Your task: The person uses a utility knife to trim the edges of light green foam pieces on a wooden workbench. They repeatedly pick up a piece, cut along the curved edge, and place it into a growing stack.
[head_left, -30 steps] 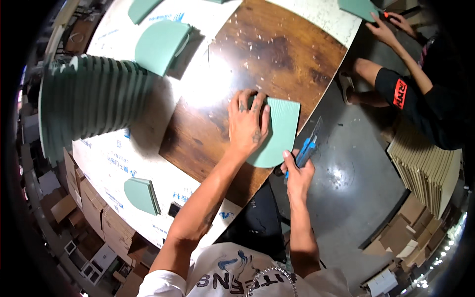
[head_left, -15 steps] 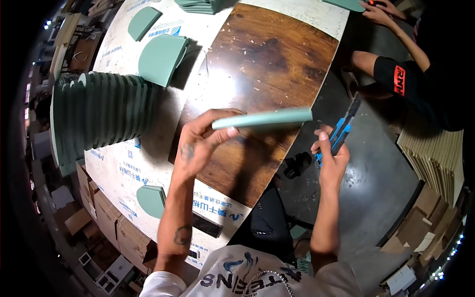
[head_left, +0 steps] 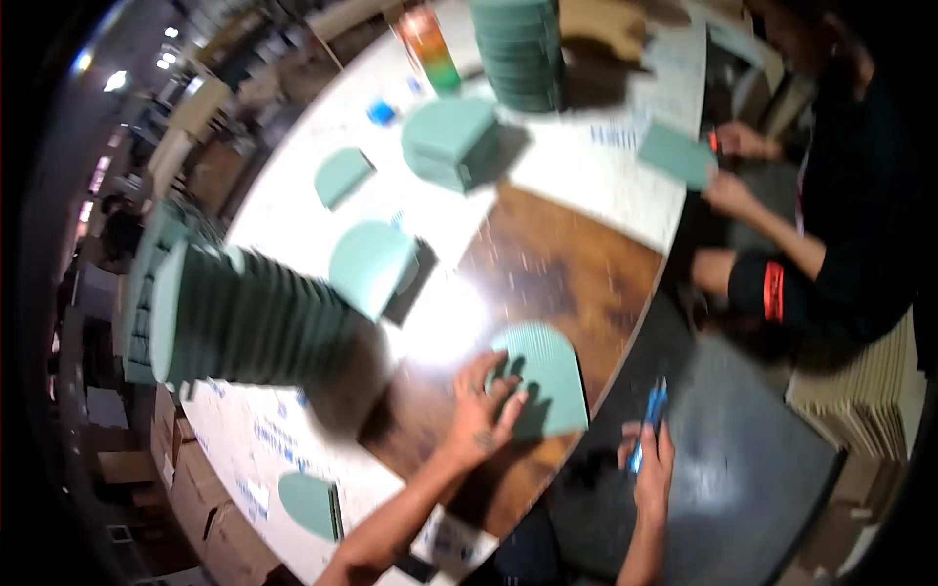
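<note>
A green arch-shaped panel (head_left: pixel 549 376) with fine ribs lies on a brown wood-grain board (head_left: pixel 611 259). My left hand (head_left: pixel 486 410) is at the panel's left side, its fingers spread and casting a shadow on the surface. Whether the fingertips touch the panel, I cannot tell. Off the table's right edge, my right hand (head_left: pixel 653 467) grips a blue-and-black utility knife (head_left: pixel 655 410), pointing up and away from me. Blur hides the blade's detail.
Green panels stand in a long row (head_left: pixel 264 317) at left, with smaller stacks (head_left: pixel 449 142) and a tall pile (head_left: pixel 516 49) farther off. A green-orange can (head_left: pixel 430 54) is at the back. Across the right side, a co-worker's hands (head_left: pixel 738 186) hold another green panel (head_left: pixel 676 154).
The green panel, held edge-on in my left hand before, now lies flat on the brown board with my fingers spread. My view has swung toward the far side. The knife stays in my right hand.
</note>
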A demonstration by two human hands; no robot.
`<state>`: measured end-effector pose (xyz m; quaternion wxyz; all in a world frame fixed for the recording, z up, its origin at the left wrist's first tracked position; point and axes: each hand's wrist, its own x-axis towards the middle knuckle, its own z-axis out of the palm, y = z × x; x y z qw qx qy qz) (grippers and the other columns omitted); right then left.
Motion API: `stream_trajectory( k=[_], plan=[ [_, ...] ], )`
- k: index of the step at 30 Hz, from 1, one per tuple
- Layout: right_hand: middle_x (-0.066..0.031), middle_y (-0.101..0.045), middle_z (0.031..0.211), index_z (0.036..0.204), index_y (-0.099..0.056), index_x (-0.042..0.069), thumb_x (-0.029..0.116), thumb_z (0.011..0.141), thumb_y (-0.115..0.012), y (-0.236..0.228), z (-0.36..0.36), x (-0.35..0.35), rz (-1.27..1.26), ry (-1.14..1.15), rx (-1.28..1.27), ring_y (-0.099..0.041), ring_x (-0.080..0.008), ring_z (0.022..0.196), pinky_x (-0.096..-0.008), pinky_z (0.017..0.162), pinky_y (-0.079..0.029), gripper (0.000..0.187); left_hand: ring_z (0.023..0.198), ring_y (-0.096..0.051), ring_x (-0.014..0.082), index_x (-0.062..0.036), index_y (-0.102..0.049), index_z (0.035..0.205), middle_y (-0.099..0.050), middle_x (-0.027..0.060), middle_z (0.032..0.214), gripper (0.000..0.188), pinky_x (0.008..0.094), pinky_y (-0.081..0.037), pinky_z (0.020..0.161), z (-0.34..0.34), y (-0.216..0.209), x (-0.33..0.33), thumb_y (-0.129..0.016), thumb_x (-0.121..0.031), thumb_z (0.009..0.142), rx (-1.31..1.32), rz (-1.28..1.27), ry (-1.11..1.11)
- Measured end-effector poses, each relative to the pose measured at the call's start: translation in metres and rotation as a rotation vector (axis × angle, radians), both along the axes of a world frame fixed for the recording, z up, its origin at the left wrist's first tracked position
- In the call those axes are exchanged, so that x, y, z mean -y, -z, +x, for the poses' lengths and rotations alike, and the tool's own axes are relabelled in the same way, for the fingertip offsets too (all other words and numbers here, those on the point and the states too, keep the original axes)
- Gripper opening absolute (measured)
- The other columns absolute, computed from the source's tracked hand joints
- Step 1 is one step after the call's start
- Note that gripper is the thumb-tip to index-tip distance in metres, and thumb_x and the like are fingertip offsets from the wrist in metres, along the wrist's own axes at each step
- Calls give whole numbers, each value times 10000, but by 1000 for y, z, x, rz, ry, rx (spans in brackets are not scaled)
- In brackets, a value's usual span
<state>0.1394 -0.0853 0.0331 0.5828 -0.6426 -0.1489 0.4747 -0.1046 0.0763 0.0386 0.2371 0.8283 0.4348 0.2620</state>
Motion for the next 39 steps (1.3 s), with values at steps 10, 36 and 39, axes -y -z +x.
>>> stream_trajectory(
  k=[10,36,39],
  plan=[
    [-219,-651,957,1411,-589,35,191,1009,-629,-23,13,-99,201,-332,854,-637,-385,819,-403,748,-515,433,1305,-481,432,-92,-603,1372,-513,262,1420,386,531,-345,1128,62,42,-37,-602,-219,1008,-150,115,-219],
    [-51,-588,1004,1224,-756,118,234,820,-869,14,17,16,-12,-536,1457,-579,-240,831,-369,709,-514,435,1163,-476,410,-15,-536,1331,-527,256,1283,377,561,-377,996,73,55,-41,-544,-266,1049,-293,145,-307],
    [-48,-592,1000,1240,-747,130,241,820,-871,19,24,-1,25,-539,1496,-586,-240,830,-367,685,-511,452,1178,-468,413,5,-527,1329,-518,281,1291,389,574,-380,1001,70,53,-44,-521,-268,1053,-291,102,-311]
  ],
)
